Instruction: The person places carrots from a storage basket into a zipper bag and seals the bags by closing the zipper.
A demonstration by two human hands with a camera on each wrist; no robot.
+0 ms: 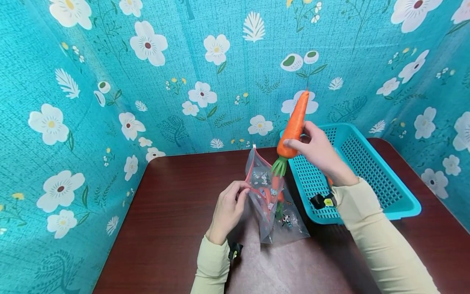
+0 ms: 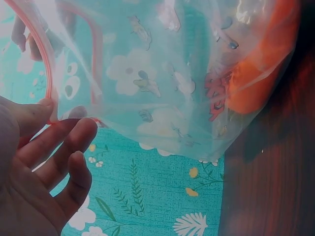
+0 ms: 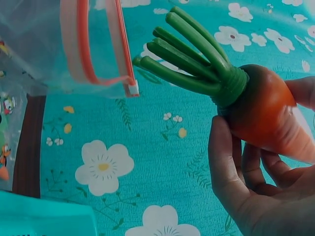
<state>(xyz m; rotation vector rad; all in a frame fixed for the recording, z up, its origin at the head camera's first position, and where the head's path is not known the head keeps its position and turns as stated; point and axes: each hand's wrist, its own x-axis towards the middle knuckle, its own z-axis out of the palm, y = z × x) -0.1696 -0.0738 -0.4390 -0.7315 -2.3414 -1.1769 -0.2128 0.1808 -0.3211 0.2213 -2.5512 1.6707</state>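
Observation:
My right hand (image 1: 318, 149) grips an orange carrot (image 1: 295, 122) around its thick end, tip up and green stems pointing down over the bag's mouth. In the right wrist view the carrot's green stems (image 3: 197, 61) point toward the bag's red zip edge (image 3: 129, 64). The fingers and thumb of my left hand (image 1: 228, 206) pinch the rim of the clear zip bag (image 1: 290, 228), which has small cartoon prints and a gaping mouth. Through its plastic, another orange carrot (image 2: 251, 86) shows at the bottom of the bag in the left wrist view.
A teal perforated basket (image 1: 382, 171) stands right of the bag, under my right forearm; something orange inside it is mostly hidden by that arm. The dark wooden table (image 1: 176, 212) backs onto a teal floral cloth (image 1: 227, 81) that rises along its back and sides.

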